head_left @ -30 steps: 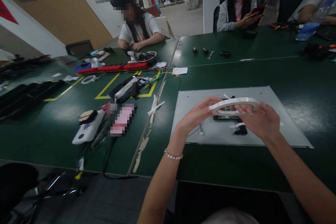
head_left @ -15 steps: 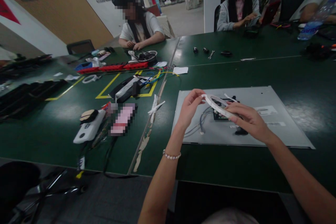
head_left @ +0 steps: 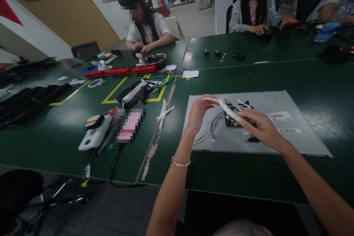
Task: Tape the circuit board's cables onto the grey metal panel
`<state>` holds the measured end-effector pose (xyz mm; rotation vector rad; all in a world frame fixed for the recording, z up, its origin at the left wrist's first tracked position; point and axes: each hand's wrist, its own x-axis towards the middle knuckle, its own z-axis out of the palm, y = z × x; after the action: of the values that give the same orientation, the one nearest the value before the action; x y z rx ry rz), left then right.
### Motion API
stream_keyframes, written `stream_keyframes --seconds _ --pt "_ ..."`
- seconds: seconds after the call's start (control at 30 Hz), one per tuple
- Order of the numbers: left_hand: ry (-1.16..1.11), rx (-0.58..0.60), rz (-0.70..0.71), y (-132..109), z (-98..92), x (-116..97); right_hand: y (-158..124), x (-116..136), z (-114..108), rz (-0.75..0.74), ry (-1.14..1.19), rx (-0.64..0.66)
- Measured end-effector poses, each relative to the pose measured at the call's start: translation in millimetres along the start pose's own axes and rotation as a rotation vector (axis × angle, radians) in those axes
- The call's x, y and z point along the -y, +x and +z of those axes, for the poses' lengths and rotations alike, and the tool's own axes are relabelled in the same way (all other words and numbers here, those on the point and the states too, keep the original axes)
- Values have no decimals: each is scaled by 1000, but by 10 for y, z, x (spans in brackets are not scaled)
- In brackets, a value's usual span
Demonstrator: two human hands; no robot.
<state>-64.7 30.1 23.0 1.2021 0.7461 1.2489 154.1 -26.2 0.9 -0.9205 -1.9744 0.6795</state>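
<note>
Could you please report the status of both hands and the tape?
Right hand grips tape roll. Left hand pinches its loose end. Roll above grey panel, partly hiding circuit board.

Matt tape, smooth metal panel

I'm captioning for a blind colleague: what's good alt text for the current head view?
A right hand holds a white tape roll while the left hand pinches its loose end, above a grey panel on a green table. A circuit board and cables lie on the panel; co-workers sit beyond.
</note>
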Motion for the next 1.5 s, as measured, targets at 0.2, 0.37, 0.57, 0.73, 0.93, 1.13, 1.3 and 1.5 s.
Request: stream_keyframes --seconds 0.2,0.37,0.57,0.73,0.93,1.13,1.3,1.5 --pt "-68 39 -15 -26 26 -83 4 -4 3 -15 -112 -111" --pt "-110 28 5 -31 -6 -128 22 -8 -13 -17 -195 -226" --pt "20 -44 63 -18 -30 -101 18 -19 -25 -60 -236 -251" --pt "79 -96 79 -7 -24 -55 14 -20 3 -105 -184 -141" --pt "4 -119 -55 12 -56 -5 7 0 10 -93 -96 -86" --pt "98 -164 -16 32 -93 53 -13 -26 6 -60 -120 -153" --pt "110 -163 9 34 -80 50 -12 -46 -18 3 -141 -241" --pt "102 -118 31 25 -77 45 -1 -23 -29 22 -165 -283"
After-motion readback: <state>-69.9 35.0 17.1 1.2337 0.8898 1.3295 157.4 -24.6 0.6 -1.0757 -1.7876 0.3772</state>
